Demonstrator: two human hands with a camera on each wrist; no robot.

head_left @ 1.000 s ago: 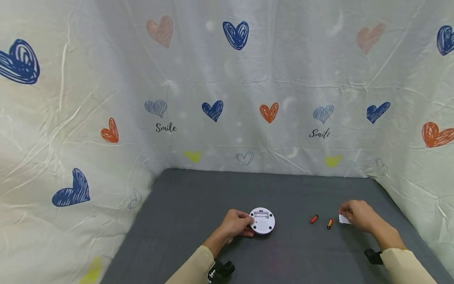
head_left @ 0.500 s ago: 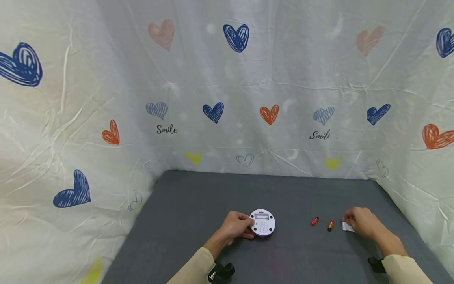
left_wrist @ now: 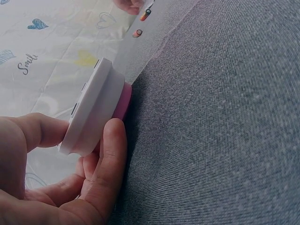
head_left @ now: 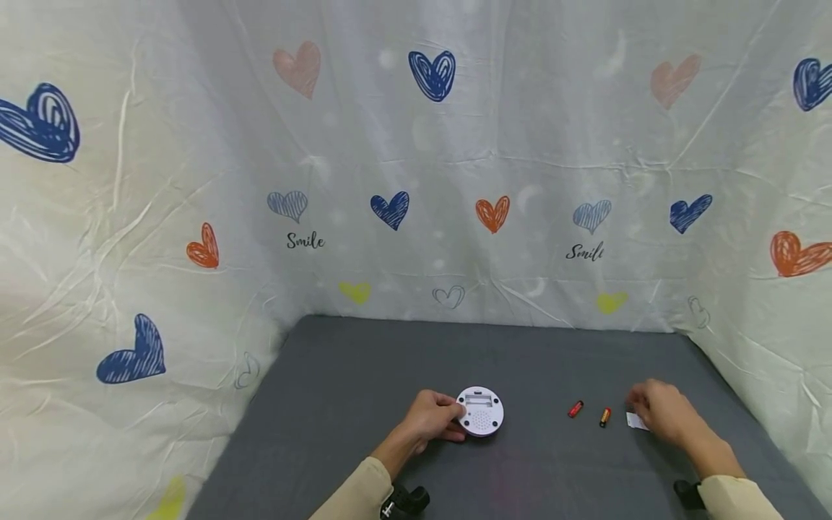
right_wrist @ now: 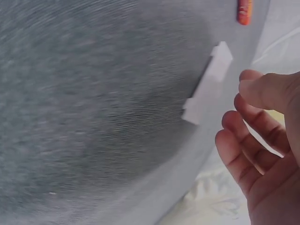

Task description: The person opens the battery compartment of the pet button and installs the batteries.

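Two hands work near the front edge of the grey table [head_left: 364,361]: the left hand [head_left: 429,419] grips the round white device [head_left: 480,412], two small batteries [head_left: 575,409] lie further right, and the right hand [head_left: 659,412] hovers with fingers relaxed, holding nothing, just beside a small white cover [head_left: 635,421].

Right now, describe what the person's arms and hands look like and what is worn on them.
Both arms wear long beige sleeves ending at the wrists. The left hand and right hand are bare: no gloves, and no rings that show. A small black device sits under the left wrist, another black device by the right cuff.
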